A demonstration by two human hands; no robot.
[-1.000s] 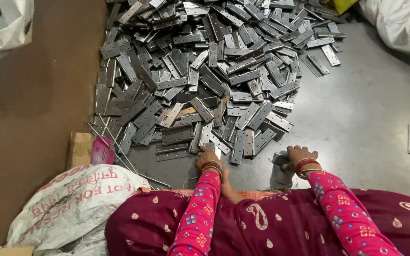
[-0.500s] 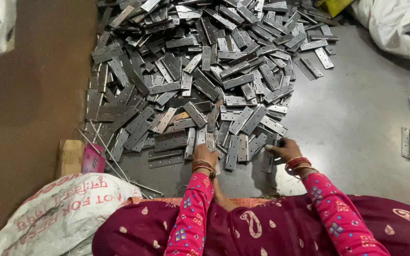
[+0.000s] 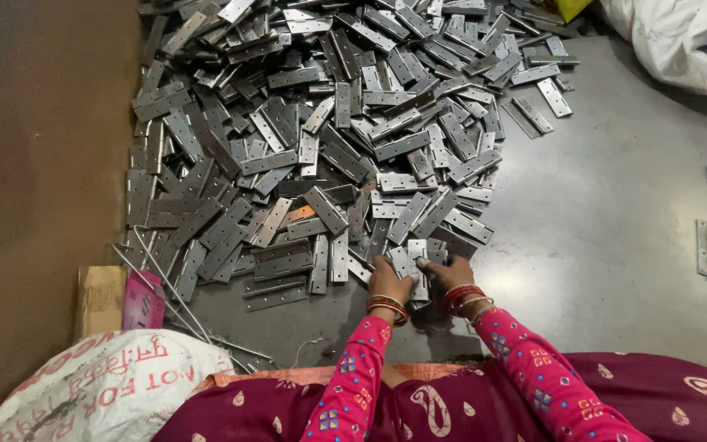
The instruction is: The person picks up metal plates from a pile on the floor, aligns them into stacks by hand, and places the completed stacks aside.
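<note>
Flat grey steel hinge (image 3: 416, 263) at near edge of hinge pile (image 3: 337, 139), gripped by both left hand (image 3: 388, 284) and right hand (image 3: 446, 272); mid-pick, lifting clear needs firm two-handed hold.

Heap of hinges (image 3: 345, 139): dull grey metal, faintly sheened. Floor (image 3: 615, 245): smooth, dark, semi-glossy. Sack (image 3: 100, 385), lower left of the frame: coarse woven white plastic. Sleeves (image 3: 525, 368): matt printed pink cloth. Bangles (image 3: 461, 296): glossy red.
</note>
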